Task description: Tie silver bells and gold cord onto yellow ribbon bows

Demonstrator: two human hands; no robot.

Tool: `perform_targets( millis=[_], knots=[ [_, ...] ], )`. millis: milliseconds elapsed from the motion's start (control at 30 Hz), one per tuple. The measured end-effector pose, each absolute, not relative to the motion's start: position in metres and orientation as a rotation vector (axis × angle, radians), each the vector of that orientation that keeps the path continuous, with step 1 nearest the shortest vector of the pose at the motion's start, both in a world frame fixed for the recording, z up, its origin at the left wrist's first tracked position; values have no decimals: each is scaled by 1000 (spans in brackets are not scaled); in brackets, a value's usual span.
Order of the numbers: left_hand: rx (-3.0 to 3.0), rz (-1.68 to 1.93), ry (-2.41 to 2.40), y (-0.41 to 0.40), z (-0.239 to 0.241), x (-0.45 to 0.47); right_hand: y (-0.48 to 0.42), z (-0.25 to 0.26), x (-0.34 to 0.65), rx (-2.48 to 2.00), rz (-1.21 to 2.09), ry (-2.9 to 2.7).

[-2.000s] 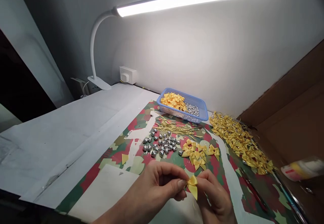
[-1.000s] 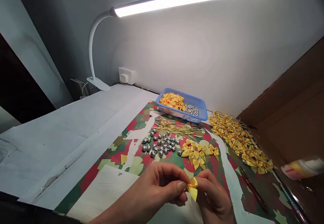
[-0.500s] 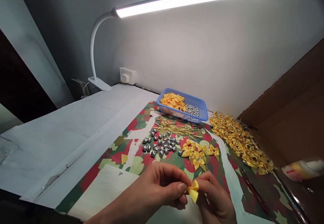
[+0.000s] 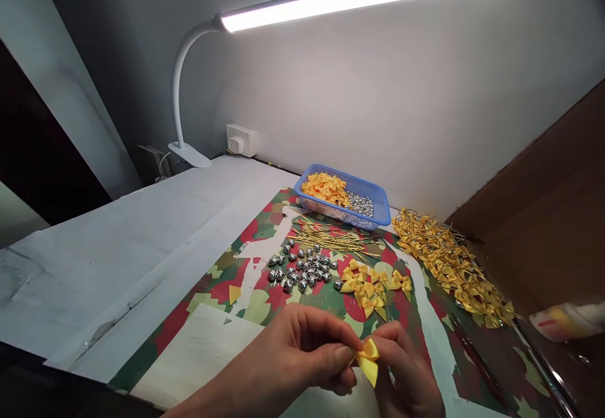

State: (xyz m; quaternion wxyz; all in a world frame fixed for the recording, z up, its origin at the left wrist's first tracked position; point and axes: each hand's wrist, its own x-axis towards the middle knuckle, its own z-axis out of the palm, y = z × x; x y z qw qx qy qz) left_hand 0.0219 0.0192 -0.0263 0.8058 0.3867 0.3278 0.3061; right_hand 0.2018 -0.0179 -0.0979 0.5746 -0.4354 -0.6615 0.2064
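Lower and a little toward five o'clock compared with two seconds ago, the bow [image 4: 368, 364] is now between the left hand [image 4: 302, 345] and the right hand [image 4: 406, 367], while the pieces on the mat [image 4: 265, 224] lie as they did. It is held just above the near part of the mat, one tail pointing down toward six o'clock. Left thumb and forefinger are clamped together at the bow's knot; the right fingers curl against its far side, but their tips are partly hidden, so whether they pinch it cannot be told. With the bow as the clock's centre, loose bows [image 4: 373, 307] lie at twelve, bells [image 4: 302, 273] at eleven, gold ties [image 4: 331, 238] between eleven and twelve, and a heap [image 4: 449, 267] of tied bows between one and two. Judging by its satin look, the bow should be very light, soft and rather slippery, its loops quick to crush and its tails giving little to grip. The knot looks the firmest place to hold, pinched lightly between thumb and fingertip; squeezing a loop would probably flatten it, and tugging a tail could pull it out of shape.
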Motion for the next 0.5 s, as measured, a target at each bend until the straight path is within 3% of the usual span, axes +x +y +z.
perform_targets(
  millis=[500],
  knots=[
    [981, 719, 762, 19, -32, 22, -19, -100, 205, -1054, 539, -1582]
  ],
)
